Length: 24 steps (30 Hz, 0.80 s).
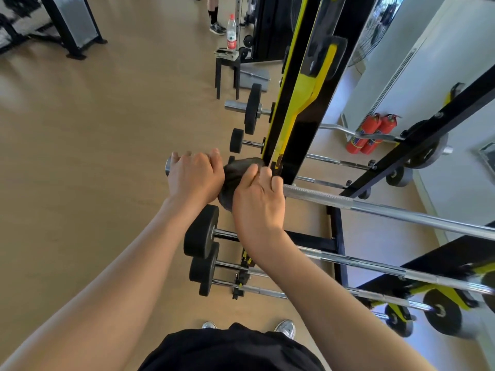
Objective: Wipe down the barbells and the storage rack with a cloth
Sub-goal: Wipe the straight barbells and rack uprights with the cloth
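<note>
A long chrome barbell (375,210) lies across the black and yellow storage rack (292,124) at chest height. My left hand (195,175) grips its left sleeve near the end cap. A dark grey cloth (235,175) is bunched on the bar between my hands, next to the rack upright. My right hand (258,196) holds the cloth with its fingers curled over it and the bar. What lies under the cloth is hidden.
Several fixed barbells with black end plates (201,234) sit on lower rack pegs, others higher up (253,108). A black stool (227,70) carries a water bottle (231,33). Two red fire extinguishers (369,135) stand by the wall. A person's feet (217,26) are far off.
</note>
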Tool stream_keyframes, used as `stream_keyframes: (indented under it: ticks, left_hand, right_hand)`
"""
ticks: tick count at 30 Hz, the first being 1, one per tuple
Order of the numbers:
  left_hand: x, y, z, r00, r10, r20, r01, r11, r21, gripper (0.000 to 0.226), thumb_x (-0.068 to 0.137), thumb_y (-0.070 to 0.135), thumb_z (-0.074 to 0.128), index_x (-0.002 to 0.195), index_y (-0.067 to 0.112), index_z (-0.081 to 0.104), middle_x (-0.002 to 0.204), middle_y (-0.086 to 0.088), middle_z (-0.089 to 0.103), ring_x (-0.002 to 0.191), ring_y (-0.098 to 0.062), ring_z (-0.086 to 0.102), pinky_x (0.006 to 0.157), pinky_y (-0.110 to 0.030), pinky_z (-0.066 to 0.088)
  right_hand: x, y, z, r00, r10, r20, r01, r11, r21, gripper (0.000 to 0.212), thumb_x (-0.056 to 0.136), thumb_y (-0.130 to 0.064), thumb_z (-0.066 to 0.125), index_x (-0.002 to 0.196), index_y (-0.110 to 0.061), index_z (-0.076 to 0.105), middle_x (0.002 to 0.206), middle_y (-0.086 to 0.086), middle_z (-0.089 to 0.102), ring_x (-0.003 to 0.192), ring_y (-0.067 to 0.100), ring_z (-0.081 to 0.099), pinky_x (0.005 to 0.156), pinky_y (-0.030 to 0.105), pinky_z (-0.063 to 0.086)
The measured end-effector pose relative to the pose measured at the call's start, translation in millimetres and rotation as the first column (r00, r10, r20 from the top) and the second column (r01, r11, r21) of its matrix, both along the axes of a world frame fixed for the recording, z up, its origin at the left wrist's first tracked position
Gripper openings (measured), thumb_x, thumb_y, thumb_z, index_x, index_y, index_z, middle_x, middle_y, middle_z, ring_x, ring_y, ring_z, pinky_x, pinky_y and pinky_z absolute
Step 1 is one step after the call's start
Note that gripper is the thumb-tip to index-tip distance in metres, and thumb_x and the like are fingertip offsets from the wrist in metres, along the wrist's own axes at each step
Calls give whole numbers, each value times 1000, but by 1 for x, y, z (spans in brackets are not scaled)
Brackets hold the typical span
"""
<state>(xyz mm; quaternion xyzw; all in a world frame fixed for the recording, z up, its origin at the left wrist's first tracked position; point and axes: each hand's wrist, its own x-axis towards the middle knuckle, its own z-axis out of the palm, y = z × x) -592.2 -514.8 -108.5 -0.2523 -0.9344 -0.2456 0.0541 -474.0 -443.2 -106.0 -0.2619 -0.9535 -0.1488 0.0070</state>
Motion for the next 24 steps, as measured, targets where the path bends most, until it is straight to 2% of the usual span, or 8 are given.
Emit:
stream_keyframes:
  ticks: [5, 9, 12, 14, 16, 19, 21, 24]
  left_hand:
    - [6, 3, 0, 992, -128, 8, 127, 990, 65, 49, 105, 24, 37, 59, 19, 51, 56, 6, 50, 57, -4, 42, 119, -56, 29]
    - [18, 13, -7, 956, -294, -21, 291, 931, 221, 42, 104, 35, 46, 63, 28, 54, 60, 12, 55, 66, -3, 53, 95, -44, 45]
    - [25, 16, -3, 926, -372, -54, 373, 891, 258, 33, 101, 28, 58, 69, 32, 50, 66, 14, 54, 66, -1, 52, 77, -29, 45]
    - [27, 16, -1, 944, -327, -49, 326, 893, 312, 27, 100, 21, 56, 74, 30, 54, 69, 13, 57, 66, -2, 54, 72, -22, 45]
    - [32, 18, 7, 949, -310, -54, 308, 878, 367, 18, 101, 21, 51, 88, 23, 63, 76, 12, 63, 69, -3, 60, 71, -13, 45]
    - [46, 28, 24, 852, -517, 84, 418, 768, 485, 15, 105, 16, 52, 100, 17, 66, 85, 8, 67, 79, -5, 66, 72, -14, 50]
    - [58, 36, 37, 740, -631, 232, 418, 702, 577, 14, 108, 16, 53, 105, 13, 67, 89, 2, 70, 82, -9, 69, 72, -21, 55]
    - [72, 49, 48, 657, -656, 370, 325, 690, 647, 18, 110, 17, 50, 117, 10, 65, 74, 8, 69, 62, -2, 66, 53, -16, 49]
  right_hand:
    - [2, 13, 4, 998, -39, -43, 31, 985, -168, 73, 97, -40, 64, 149, 3, 39, 136, 18, 57, 132, 36, 39, 106, 44, 37]
    - [6, 33, -2, 978, 68, -198, -136, 924, -358, 80, 96, -38, 64, 157, -5, 24, 140, 11, 58, 130, 33, 41, 105, 44, 42]
    - [25, 40, -3, 944, 134, -301, -232, 918, -321, 64, 93, -33, 68, 149, -13, 43, 125, 4, 67, 120, 27, 45, 102, 42, 43]
    - [36, 45, 6, 910, 153, -385, -322, 847, -423, 47, 88, -25, 67, 133, -18, 58, 110, 1, 68, 109, 22, 48, 97, 41, 46]
    - [46, 52, 19, 891, 54, -450, -367, 668, -647, 39, 82, -21, 70, 121, -20, 64, 100, -5, 68, 100, 16, 57, 86, 32, 52]
    - [60, 71, 24, 862, -193, -469, -446, 151, -882, 46, 79, -28, 81, 116, -10, 60, 102, 5, 70, 97, 18, 70, 80, 33, 60]
    - [70, 83, 19, 782, -383, -491, -562, -96, -821, 50, 89, -38, 69, 115, 2, 57, 104, 14, 67, 100, 25, 66, 85, 40, 56]
    - [81, 99, 14, 665, -626, -408, -718, -384, -581, 41, 105, -34, 46, 128, -2, 54, 114, 21, 60, 109, 33, 58, 97, 45, 51]
